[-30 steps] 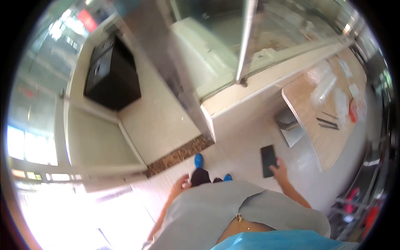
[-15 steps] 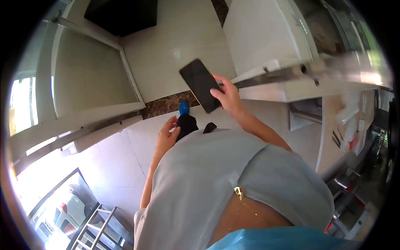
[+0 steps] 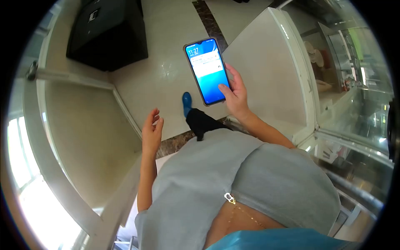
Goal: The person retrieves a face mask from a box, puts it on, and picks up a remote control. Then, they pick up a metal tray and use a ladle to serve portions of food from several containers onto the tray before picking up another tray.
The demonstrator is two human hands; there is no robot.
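My right hand holds a smartphone by its right side and lower edge, the thumb resting on the glass. Its screen is lit and shows the time 11:27, a white notification box and a blue background. My left hand hangs to the left of the phone and touches nothing, its fingers somewhat apart and slightly bent. Between the hands and lower down, a blue shoe and a black trouser leg show over the floor.
A large black box-shaped object stands on the floor at upper left. Framed door panels flank me, one on the left and a white one on the right. Glass cases stand at far right. A dark marbled strip crosses the floor.
The phone's screen, dark before, is now lit, and the phone is more upright. My left hand has moved up and left. The view has moved forward through the doorway.
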